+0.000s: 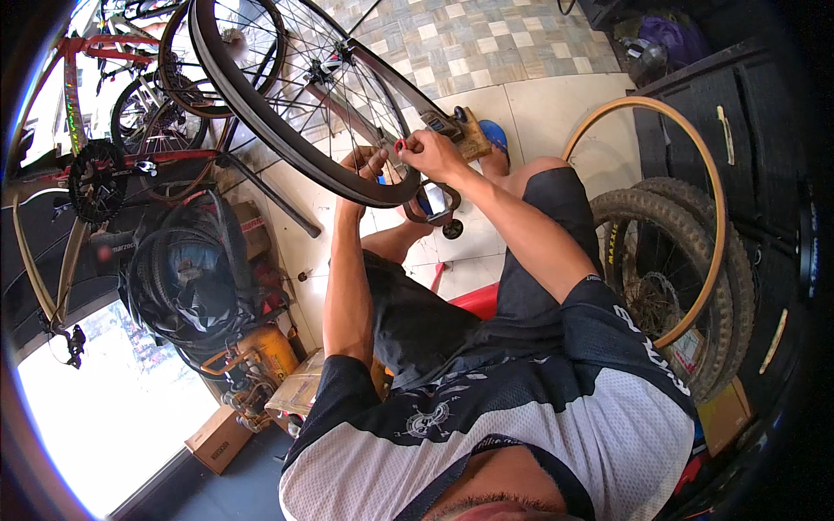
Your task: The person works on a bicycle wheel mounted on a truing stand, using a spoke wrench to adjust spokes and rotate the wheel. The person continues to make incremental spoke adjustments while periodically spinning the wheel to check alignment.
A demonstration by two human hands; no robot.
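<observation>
On the left, a red bike (104, 165) stands by the wall, with a heap of old tyres (187, 278) on the floor below it. We hold a bike wheel (287, 104) up in a stand so it can spin. Our left hand (365, 165) curls around the rim (347, 178), likely to keep it steady. Our right hand (430, 152) pinches a small red tool (400, 145) at the spokes. On the right, knobby tyres (686, 260) and a tan tyre (704, 174) lean by the dark cabinet (747, 130), close to our knee.

Both arms raised, left hand (365, 165) and right hand (432, 154) pinching.
</observation>
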